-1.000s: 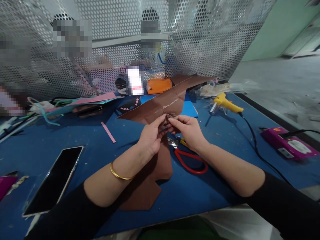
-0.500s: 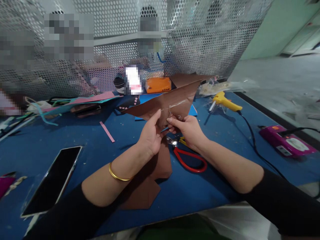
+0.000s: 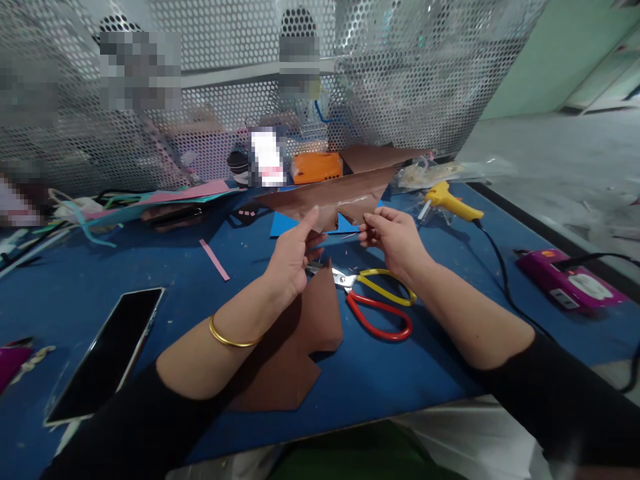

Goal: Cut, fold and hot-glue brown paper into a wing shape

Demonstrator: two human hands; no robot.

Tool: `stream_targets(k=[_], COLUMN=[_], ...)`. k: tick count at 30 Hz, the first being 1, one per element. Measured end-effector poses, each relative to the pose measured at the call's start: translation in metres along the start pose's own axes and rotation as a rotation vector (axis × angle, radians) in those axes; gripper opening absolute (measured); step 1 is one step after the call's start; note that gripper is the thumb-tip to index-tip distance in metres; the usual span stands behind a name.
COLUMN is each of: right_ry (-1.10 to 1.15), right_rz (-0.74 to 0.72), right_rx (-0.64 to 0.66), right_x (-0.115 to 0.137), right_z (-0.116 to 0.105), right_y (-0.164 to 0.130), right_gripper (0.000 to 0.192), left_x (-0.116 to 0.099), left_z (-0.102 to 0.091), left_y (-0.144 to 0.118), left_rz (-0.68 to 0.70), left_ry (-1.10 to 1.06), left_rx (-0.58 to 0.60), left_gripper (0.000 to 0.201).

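Observation:
Between my two hands I hold a brown sheet, tilted, with a notch in its lower edge and a shiny streak along it that looks like glue. My left hand pinches it from the left, thumb on the near face and fingers behind. At the lower right corner, my right hand grips it between thumb and fingertips. Under my hands lie scissors with one red and one yellow handle. More brown cut pieces rest on the table below my left hand, partly covering the scissor blades.
A yellow glue gun lies at the right, its cord near a purple power strip. Left are a phone and a pink strip. Behind stand an orange box and a perforated metal screen.
My right hand has moved right and slightly up, away from my left hand, to the sheet's right corner. The notch and the yellow scissor handle now show clearly.

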State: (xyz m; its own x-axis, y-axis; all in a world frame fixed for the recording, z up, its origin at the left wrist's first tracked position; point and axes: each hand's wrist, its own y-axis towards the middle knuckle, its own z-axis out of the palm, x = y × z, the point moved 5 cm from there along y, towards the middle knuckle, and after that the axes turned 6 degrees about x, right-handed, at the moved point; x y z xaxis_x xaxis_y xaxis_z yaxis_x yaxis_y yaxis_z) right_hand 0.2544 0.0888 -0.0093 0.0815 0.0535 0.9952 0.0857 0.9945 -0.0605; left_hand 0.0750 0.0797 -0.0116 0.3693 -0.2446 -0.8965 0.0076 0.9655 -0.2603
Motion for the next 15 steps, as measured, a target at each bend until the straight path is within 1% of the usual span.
stream_targets(k=[2, 4, 5, 7, 8, 9, 10, 11, 12, 13, 14, 15], right_ry=[-0.088, -0.201, -0.263, -0.368, -0.422, -0.496, -0.588, -0.697, -0.813, -0.903, -0.945, -0.952], right_rz=[0.021, 0.034, 0.024, -0.025, -0.072, -0.14, -0.225, -0.325, -0.429, -0.515, -0.569, -0.59], right_rx=[-0.037, -0.084, -0.12, -0.213, -0.258, -0.286, -0.282, -0.24, -0.155, -0.028, 0.126, 0.272], right_x=[-0.004, -0.007, -0.007, -0.001, 0.005, 0.013, 0.022, 0.031, 0.038, 0.042, 0.041, 0.037], right_z=[-0.007, -0.015, -0.02, -0.028, -0.032, -0.033, -0.031, -0.026, -0.018, -0.009, 0.001, 0.009], right_y=[0.006, 0.012, 0.014, 0.016, 0.014, 0.011, 0.006, -0.001, -0.012, -0.025, -0.041, -0.059], right_gripper=[0.018, 0.012, 0.017, 0.038, 0.047, 0.05, 0.047, 0.039, 0.027, 0.017, 0.01, 0.008], left_x=[-0.006, -0.011, -0.013, -0.015, -0.015, -0.014, -0.011, -0.008, -0.004, 0.0, 0.004, 0.009], left_z=[-0.004, -0.008, -0.009, -0.011, -0.011, -0.013, -0.014, -0.017, -0.019, -0.021, -0.025, -0.03], left_y=[-0.001, -0.004, -0.006, -0.016, -0.023, -0.032, -0.042, -0.054, -0.066, -0.079, -0.091, -0.102], left_rz=[0.023, 0.047, 0.056, 0.06, 0.051, 0.036, 0.014, -0.008, -0.034, -0.036, -0.034, -0.029], left_ry=[0.067, 0.159, 0.201, 0.279, 0.315, 0.354, 0.402, 0.443, 0.49, 0.59, 0.65, 0.679], left_rx=[-0.051, -0.094, -0.099, -0.077, -0.056, -0.03, 0.011, 0.052, 0.107, 0.187, 0.241, 0.275], left_gripper=[0.041, 0.036, 0.031, 0.021, 0.017, 0.015, 0.015, 0.015, 0.014, 0.012, 0.013, 0.014])
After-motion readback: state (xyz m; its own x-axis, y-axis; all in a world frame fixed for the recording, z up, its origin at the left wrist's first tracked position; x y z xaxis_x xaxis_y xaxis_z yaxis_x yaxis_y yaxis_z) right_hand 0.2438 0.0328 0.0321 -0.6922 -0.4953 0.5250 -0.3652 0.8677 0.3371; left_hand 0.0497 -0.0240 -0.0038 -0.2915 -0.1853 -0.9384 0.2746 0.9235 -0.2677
